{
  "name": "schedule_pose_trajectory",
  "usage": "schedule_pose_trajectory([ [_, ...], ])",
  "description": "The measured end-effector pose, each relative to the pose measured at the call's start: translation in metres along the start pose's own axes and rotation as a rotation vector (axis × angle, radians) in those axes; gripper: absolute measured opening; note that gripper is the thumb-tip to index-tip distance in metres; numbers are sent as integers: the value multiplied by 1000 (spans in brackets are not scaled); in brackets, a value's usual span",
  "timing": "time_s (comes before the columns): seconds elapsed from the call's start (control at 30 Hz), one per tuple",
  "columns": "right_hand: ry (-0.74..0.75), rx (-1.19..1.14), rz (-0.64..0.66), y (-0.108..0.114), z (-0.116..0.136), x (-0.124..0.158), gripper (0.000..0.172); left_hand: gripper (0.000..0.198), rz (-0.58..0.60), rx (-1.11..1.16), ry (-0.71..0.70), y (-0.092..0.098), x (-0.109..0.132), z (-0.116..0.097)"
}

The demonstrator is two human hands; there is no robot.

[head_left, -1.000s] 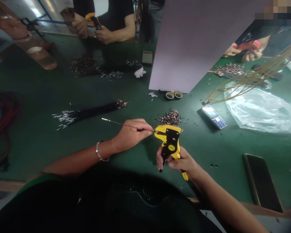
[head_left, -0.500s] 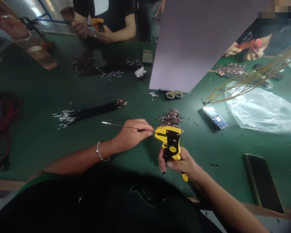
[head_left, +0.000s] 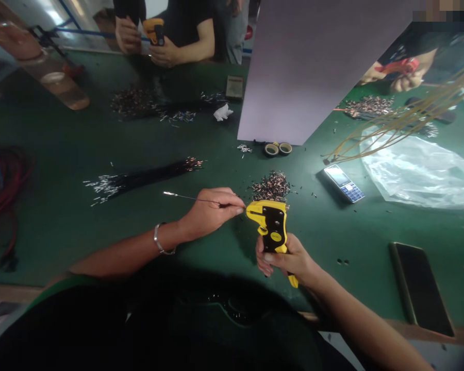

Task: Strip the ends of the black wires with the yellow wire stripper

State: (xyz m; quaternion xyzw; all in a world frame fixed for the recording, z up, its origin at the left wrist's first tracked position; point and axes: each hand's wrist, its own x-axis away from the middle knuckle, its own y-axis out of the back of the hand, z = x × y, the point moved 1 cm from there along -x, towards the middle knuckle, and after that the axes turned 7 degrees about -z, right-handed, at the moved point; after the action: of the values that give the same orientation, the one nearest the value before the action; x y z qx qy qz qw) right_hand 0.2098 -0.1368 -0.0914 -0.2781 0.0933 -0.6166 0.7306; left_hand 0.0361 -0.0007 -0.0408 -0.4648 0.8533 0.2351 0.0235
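Observation:
My left hand [head_left: 212, 211] pinches a thin wire [head_left: 189, 198], whose bare tip points left and whose other end runs toward the jaws. A yellow-and-black wire stripper [head_left: 272, 226] sits in my right hand [head_left: 290, 260], its handles wrapped by my fingers. The wire's end meets the tool's jaws, and my fingers hide the exact contact. Just above the tool lies a heap of short copper-tipped wire pieces [head_left: 271, 187]. Farther left, a bundle of black wires with bare ends [head_left: 143, 178] rests on the table.
The green work table [head_left: 62, 237] holds a keypad phone [head_left: 344, 184], a dark smartphone [head_left: 421, 288], tape rolls [head_left: 277, 149] and a plastic bag [head_left: 417, 175]. A pale board [head_left: 317, 67] stands upright. A co-worker's hands [head_left: 162, 51] hold a yellow tool across the table.
The wire stripper has turned slightly more upright, and my right hand has shifted a little to the right. My left hand still holds the wire at the jaws.

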Motion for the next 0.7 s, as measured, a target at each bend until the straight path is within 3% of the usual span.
schedule_pose_trajectory([
  [0.43,-36,132,-107,1,-6,0,23,10,36,-47,-45,-2,-4,9],
  [0.7,-27,171,-148,2,-10,-1,16,10,44,-32,-38,-5,-6,16],
])
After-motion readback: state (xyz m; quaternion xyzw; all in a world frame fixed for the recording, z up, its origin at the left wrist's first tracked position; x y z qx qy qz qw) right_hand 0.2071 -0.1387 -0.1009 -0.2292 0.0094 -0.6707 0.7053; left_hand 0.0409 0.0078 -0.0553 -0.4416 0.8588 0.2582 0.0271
